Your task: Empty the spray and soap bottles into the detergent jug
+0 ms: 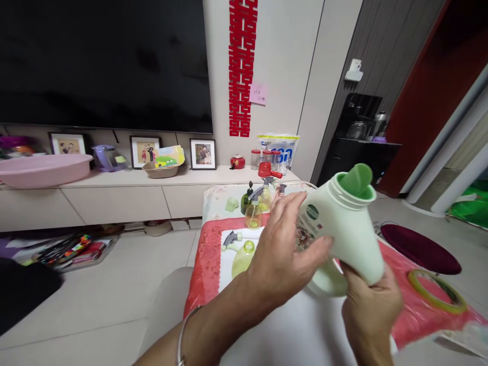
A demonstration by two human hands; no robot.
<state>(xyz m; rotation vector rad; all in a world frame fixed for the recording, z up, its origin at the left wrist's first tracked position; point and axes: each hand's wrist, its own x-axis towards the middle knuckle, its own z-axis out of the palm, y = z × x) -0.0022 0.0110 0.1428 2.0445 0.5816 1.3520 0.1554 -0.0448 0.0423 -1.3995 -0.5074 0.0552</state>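
A large pale green jug (351,229) with a labelled side is held tilted over the table, its uncapped mouth pointing up and showing a green pouring spout (357,180). My right hand (371,310) is wrapped round the jug's handle. My left hand (285,249) lies against the labelled side with its fingers spread. Beyond my left forearm stands a yellow-green bottle (243,258) without a top. Beside that bottle lies a grey spray head (232,239).
The table has a red cover (208,254). Farther back stand a clear spray bottle (253,216) and a dark green pump bottle (246,201). A roll of yellow tape (436,291) lies at the right. Behind runs a white cabinet (114,201).
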